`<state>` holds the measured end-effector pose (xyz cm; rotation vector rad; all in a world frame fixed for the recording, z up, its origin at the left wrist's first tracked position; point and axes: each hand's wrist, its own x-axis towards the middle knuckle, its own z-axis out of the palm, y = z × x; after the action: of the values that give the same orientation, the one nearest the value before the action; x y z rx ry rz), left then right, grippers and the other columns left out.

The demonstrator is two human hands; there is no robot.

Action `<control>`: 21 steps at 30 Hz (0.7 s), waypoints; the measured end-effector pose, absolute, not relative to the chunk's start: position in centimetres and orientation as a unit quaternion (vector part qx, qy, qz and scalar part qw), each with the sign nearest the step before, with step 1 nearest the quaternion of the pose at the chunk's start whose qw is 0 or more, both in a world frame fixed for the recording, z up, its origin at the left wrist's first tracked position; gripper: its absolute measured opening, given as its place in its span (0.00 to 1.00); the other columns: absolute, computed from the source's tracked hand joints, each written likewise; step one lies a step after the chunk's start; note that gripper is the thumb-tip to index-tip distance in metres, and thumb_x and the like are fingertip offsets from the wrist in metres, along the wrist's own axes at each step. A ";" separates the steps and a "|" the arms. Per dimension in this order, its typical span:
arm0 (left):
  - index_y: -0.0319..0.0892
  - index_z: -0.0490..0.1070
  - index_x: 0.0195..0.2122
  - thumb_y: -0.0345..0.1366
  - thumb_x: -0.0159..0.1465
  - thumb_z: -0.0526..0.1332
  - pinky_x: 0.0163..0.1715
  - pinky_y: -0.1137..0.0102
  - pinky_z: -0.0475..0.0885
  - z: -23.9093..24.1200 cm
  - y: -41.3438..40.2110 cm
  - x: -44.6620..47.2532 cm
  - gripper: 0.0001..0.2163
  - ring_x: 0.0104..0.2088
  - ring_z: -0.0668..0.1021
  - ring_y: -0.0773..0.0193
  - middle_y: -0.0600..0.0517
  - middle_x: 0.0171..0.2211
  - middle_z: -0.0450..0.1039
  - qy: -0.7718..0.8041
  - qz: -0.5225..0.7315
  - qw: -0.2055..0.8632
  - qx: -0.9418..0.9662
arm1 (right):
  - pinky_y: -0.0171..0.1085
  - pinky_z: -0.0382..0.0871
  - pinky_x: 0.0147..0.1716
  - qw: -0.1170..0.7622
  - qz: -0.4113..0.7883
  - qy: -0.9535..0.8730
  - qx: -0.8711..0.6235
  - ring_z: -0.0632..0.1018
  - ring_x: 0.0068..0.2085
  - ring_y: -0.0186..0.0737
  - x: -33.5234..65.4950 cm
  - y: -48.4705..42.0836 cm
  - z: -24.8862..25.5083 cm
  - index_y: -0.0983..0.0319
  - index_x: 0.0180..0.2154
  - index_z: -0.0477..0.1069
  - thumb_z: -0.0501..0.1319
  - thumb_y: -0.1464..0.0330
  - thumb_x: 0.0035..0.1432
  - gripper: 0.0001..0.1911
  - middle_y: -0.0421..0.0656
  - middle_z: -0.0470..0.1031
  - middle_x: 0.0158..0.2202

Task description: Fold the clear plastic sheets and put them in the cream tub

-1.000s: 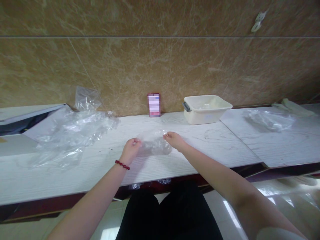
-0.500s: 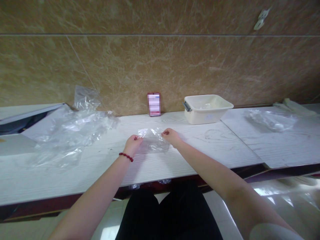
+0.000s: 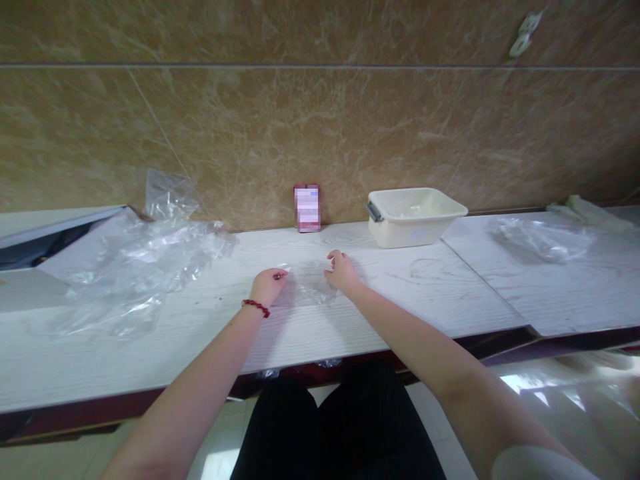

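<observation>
A clear plastic bag [image 3: 311, 285] lies on the white wood-grain table [image 3: 320, 333], between my two hands. My left hand [image 3: 269, 285], with a dark red bead bracelet on its wrist, pinches the bag's left edge between thumb and fingers. At the bag's right edge is my right hand [image 3: 343, 272], its thumb and fingers apart in a loose curve, holding nothing that I can see. The bag is see-through, so its outline is hard to follow.
A phone [image 3: 307, 208] leans against the brown marble wall. Right of it stands a cream plastic bin [image 3: 415, 217] with a grey latch. Clear bags pile up at the left [image 3: 145, 260] by an open white box [image 3: 90, 253]; more plastic [image 3: 545, 239] lies far right.
My right hand has opened its pinch on the bag's right edge, fingers now apart. The bag's upper part has dropped flatter. My left hand keeps its pinch and has barely moved.
</observation>
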<state>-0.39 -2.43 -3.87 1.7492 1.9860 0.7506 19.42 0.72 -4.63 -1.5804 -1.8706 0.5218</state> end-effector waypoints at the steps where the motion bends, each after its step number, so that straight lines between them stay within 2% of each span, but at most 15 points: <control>1: 0.40 0.72 0.32 0.30 0.50 0.54 0.31 0.71 0.66 -3.7 -2.4 -0.3 0.10 0.31 0.74 0.62 0.50 0.31 0.74 0.712 0.251 0.185 0.629 | 0.32 0.63 0.34 0.311 0.197 -0.711 -0.599 0.68 0.31 0.30 19.5 0.7 -4.6 0.63 0.38 0.60 0.59 0.74 0.41 0.18 0.43 0.62 0.35; 12: 0.37 0.70 0.39 0.35 0.50 0.56 0.30 0.72 0.67 -3.4 -3.3 -0.8 0.15 0.31 0.75 0.62 0.48 0.32 0.74 0.709 0.211 0.221 0.636 | 0.30 0.62 0.32 0.275 0.229 -0.725 -0.589 0.67 0.27 0.28 20.5 -0.2 -3.9 0.64 0.34 0.65 0.59 0.74 0.42 0.12 0.42 0.66 0.32; 16: 0.38 0.70 0.39 0.36 0.51 0.55 0.33 0.73 0.67 -2.9 -3.5 -0.6 0.15 0.33 0.74 0.63 0.48 0.35 0.73 0.709 0.183 0.169 0.660 | 0.30 0.62 0.32 0.266 0.219 -0.735 -0.584 0.68 0.28 0.29 20.5 -0.4 -3.8 0.63 0.33 0.66 0.58 0.75 0.43 0.11 0.42 0.66 0.31; 21: 0.37 0.69 0.40 0.34 0.54 0.52 0.44 0.67 0.64 -2.8 -4.0 0.6 0.15 0.41 0.71 0.60 0.44 0.40 0.69 0.661 0.171 -0.004 0.731 | 0.30 0.62 0.32 0.272 0.211 -0.733 -0.587 0.68 0.29 0.30 20.4 -0.3 -4.1 0.63 0.33 0.66 0.57 0.76 0.43 0.10 0.43 0.67 0.31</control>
<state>0.61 -4.01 -2.77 2.3004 2.0817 0.5387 20.37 -0.26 -4.13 -1.5795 -1.9734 0.5687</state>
